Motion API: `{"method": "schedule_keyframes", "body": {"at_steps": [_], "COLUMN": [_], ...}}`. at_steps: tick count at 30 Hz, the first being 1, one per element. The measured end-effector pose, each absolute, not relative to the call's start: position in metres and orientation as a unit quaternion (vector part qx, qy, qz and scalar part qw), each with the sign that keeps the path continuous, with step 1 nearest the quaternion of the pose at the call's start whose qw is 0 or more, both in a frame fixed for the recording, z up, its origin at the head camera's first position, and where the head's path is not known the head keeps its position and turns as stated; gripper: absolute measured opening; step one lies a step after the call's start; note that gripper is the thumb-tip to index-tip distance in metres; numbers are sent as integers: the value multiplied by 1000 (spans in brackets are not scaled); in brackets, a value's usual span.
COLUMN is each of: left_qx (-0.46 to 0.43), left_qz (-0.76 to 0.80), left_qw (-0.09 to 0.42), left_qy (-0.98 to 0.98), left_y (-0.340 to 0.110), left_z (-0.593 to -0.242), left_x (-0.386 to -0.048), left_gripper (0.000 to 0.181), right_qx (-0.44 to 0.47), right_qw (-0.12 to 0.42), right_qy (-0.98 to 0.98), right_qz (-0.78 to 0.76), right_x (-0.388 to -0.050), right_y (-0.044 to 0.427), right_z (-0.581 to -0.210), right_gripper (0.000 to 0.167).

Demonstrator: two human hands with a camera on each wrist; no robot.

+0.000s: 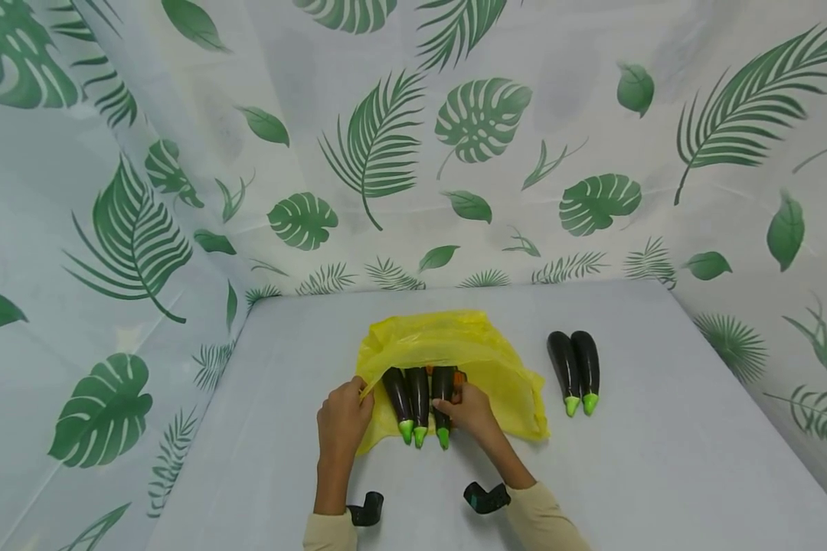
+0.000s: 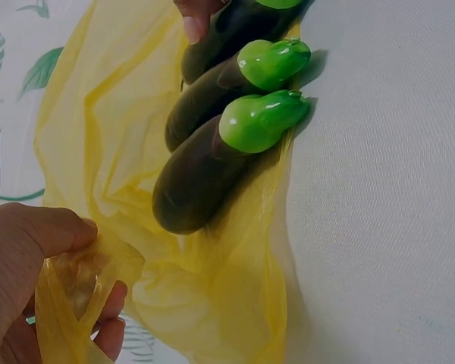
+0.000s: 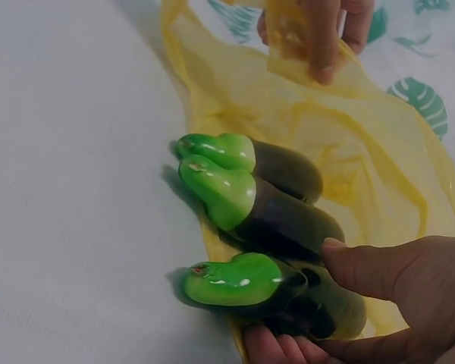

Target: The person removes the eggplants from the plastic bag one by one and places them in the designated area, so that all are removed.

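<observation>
A yellow plastic bag [image 1: 427,337] lies with its mouth toward me. My left hand [image 1: 344,421] pinches the left edge of that mouth; in the left wrist view the thin plastic [image 2: 76,284] runs between thumb and fingers. Three dark eggplants with green stem ends lie side by side in the mouth, stems facing me: a left one [image 1: 398,394], a middle one [image 1: 419,398] and a right one [image 1: 444,390]. My right hand [image 1: 470,409] holds the right eggplant, thumb on top and fingers beneath, as the right wrist view shows. Small orange patches [image 1: 460,378] show behind it, too hidden to identify.
Two more eggplants, one [image 1: 563,371] beside the other [image 1: 586,371], lie on the white table [image 1: 661,459] right of the bag. Leaf-printed sheets [image 1: 482,191] stand behind and at the sides. A dark device [image 1: 485,497] sits at each wrist.
</observation>
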State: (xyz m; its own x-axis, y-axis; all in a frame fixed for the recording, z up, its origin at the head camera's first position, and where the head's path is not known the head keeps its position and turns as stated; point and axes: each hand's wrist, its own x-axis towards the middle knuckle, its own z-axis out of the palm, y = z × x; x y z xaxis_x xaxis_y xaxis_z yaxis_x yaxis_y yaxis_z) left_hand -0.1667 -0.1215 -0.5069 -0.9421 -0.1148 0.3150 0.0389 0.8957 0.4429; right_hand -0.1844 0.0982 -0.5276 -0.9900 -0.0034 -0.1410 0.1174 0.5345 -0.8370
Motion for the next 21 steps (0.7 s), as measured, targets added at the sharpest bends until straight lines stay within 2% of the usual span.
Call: {"method": "schedule_keyframes", "body": {"at_steps": [10, 21], "left_qx": [24, 23], "left_qz": [-228, -229], "left_qw": [171, 170], "left_qy": [-958, -958], "left_y": [-123, -125], "left_z": [-508, -508], "left_x": [-166, -166], "left_gripper": [7, 7], "right_qx": [15, 4], "right_qw": [33, 30], "right_qy": [886, 889], "right_qz": [-461, -456], "right_x": [-183, -184], "right_y": [93, 90], "right_z": [-528, -528], "right_gripper": [37, 47]}}
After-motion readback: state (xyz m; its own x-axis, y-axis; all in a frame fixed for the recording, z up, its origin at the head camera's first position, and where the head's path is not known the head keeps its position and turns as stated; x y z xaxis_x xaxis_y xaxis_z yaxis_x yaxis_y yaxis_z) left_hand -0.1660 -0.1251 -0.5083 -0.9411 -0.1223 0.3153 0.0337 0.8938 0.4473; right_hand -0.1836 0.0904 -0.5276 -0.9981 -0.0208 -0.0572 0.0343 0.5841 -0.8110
